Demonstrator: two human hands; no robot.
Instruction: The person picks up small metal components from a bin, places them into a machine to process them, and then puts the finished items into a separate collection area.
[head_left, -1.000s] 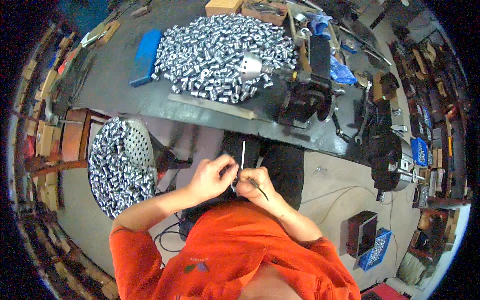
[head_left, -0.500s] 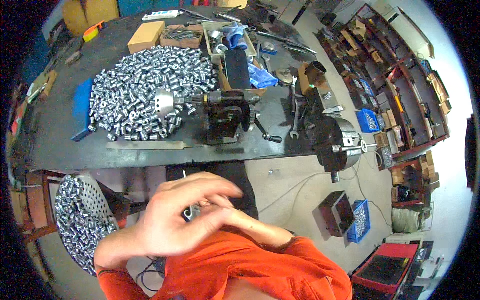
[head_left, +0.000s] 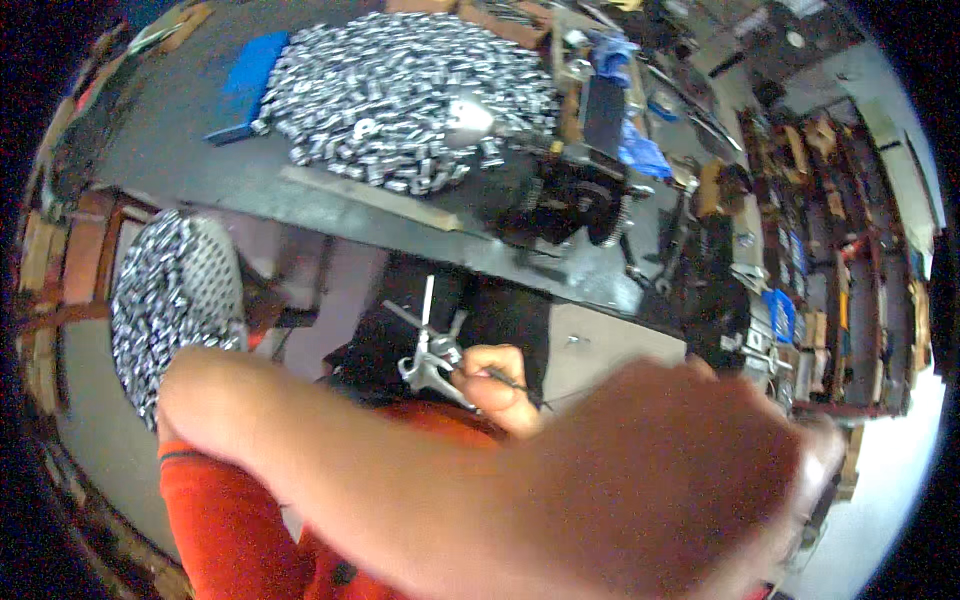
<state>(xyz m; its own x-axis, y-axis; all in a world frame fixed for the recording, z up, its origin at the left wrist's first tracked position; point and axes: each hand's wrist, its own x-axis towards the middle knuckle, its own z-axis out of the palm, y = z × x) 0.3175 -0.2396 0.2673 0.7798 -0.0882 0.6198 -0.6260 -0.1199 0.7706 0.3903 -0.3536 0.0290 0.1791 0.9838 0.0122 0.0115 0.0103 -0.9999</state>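
My left forearm crosses in front of me from the left, and my left hand (head_left: 690, 480) is a large blur at the lower right, close to the camera. Its fingers are smeared, so what it holds, if anything, is hidden. Partly behind that arm, my right hand (head_left: 503, 388) is closed around a silver metal tool (head_left: 432, 372) with a forked, hooked end. Thin pale rods stick up from the tool, and a thin dark rod shows by the fingers. The tool is above my lap, below the bench's front edge. Its exact kind cannot be made out.
A heap of small metal sleeves (head_left: 370, 100) covers much of the dark bench (head_left: 190, 140). Beside it are a blue box (head_left: 248, 85), a flat metal bar (head_left: 370, 198) and a dark cranked fixture (head_left: 575, 200). A perforated basket (head_left: 215, 265) of similar parts stands left, below the bench.
My left hand has swung right and nearer the camera, away from my right hand. The metal tool in my right hand now shows more fully. The whole view has shifted and tilted.
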